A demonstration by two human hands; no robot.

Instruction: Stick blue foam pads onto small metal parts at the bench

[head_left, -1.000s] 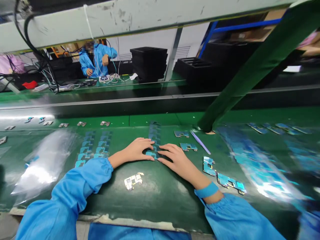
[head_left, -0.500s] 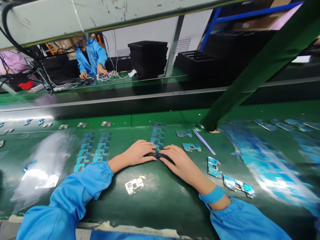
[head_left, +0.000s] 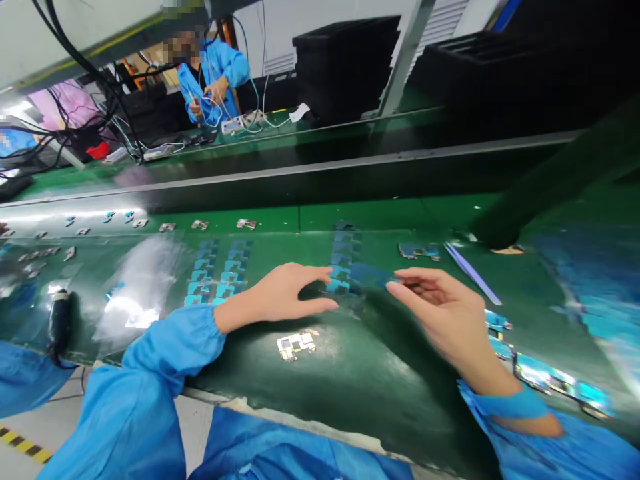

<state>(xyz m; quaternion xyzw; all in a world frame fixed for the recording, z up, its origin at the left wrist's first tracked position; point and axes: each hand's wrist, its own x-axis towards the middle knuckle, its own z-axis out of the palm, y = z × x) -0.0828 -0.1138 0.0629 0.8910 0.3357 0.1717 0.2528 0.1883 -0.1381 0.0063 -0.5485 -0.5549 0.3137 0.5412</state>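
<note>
A strip of blue stickers (head_left: pixel 345 250) lies lengthwise on the green belt (head_left: pixel 350 373). My left hand (head_left: pixel 285 293) pinches the strip's near end between thumb and forefinger. My right hand (head_left: pixel 443 310) is raised just right of it, fingertips closed on a single blue sticker piece (head_left: pixel 371 274) lifted off the strip. A small silver circuit board (head_left: pixel 296 344) lies on the belt below my left hand. Both arms are in blue sleeves.
Two more blue sticker sheets (head_left: pixel 220 273) and a clear plastic bag (head_left: pixel 140 287) lie to the left. A purple stick (head_left: pixel 473 273) and blue boards (head_left: pixel 550 381) lie to the right. Small parts (head_left: pixel 200 225) line the far edge. A co-worker (head_left: pixel 210 67) handles cables beyond, beside black trays (head_left: pixel 345 60).
Both hands were pressed together on the strip's near end. Now my right hand has pulled away to the right with a blue piece. The camera has swung left and down.
</note>
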